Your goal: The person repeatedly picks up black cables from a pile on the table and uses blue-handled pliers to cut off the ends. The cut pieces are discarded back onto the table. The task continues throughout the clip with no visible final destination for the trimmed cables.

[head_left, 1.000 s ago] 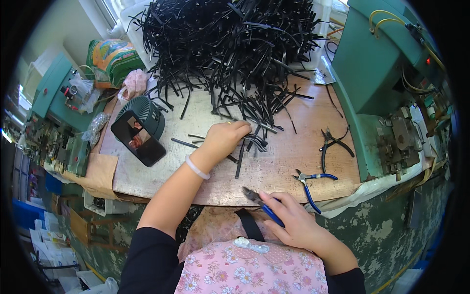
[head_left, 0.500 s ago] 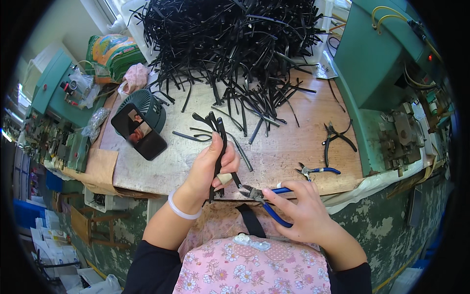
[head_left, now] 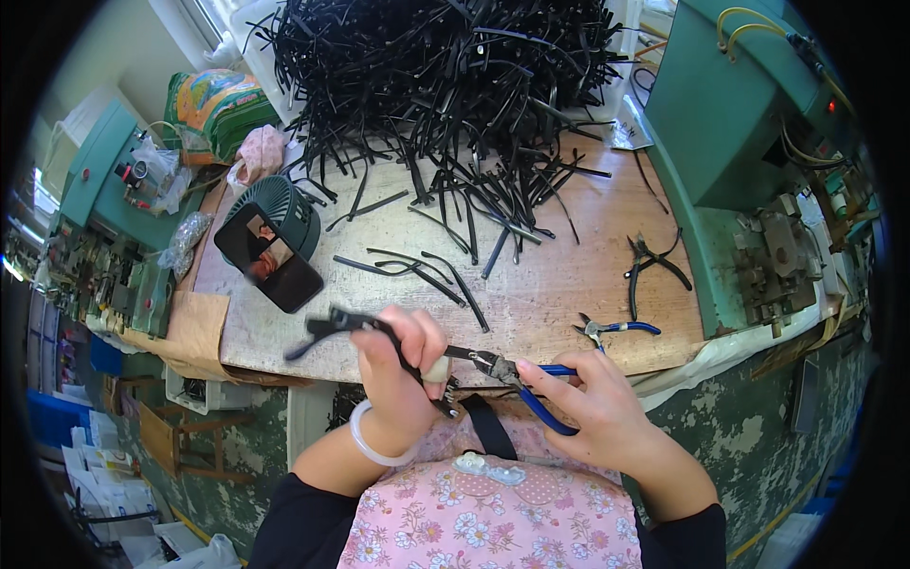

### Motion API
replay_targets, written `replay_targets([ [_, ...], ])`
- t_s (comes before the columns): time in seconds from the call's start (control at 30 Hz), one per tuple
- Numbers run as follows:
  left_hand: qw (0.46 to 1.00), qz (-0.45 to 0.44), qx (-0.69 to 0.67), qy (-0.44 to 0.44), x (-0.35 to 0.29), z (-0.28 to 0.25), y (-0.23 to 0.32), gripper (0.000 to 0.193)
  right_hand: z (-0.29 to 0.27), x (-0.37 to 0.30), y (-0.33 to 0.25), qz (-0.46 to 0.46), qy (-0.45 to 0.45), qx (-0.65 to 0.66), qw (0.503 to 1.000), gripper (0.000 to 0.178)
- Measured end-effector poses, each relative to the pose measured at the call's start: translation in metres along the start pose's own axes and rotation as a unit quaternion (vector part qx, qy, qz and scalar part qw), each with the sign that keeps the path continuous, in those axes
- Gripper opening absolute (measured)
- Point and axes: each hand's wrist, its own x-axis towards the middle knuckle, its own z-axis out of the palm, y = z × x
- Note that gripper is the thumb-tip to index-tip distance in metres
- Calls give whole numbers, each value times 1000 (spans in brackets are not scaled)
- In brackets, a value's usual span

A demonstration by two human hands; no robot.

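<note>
Remote view, head camera. My left hand [head_left: 403,389] has its fingers closed firmly round a bundle of slim black strips [head_left: 336,322] just above the worktop's [head_left: 275,346] near edge. Half a second earlier the bundle stood nearly upright; now it tips far to the left, its upper ends blurred. One slim black strip [head_left: 458,352] sticks out rightward to the jaws of the blue-handled metal cutting pliers [head_left: 504,370]; I cannot tell whether they grip it. My right hand [head_left: 597,408] keeps its fingers curled on the handles, which stand spread. A thin black strip [head_left: 370,211] shows left of the heap of black strips [head_left: 445,85], where I saw bare worktop before. Spare blue-handled pliers [head_left: 630,327] and black-handled pliers [head_left: 652,266]: unmoved, right side.
</note>
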Motion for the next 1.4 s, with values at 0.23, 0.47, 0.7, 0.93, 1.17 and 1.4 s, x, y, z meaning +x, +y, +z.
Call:
replay_targets([
  [0.23,986,126,101,40,-14,12,-8,59,8,4,-16,31,22,36,999,72],
  [0.47,987,-130,-43,81,13,9,9,53,6,-2,-7,62,-18,56,996,69],
  [0.7,980,-180,-79,35,17,5,5,56,10,-2,-5,13,79,73,994,69],
  [0.93,933,64,344,-80,51,-41,-22,43,18,-8,4,52,38,66,996,69],
  [1.17,608,-2,779,-155,63,-29,-68,38,15,-8,2,55,17,70,996,70],
  [1.4,814,95,546,-174,49,-38,-59,19,11,-11,6,90,23,101,991,70],
])
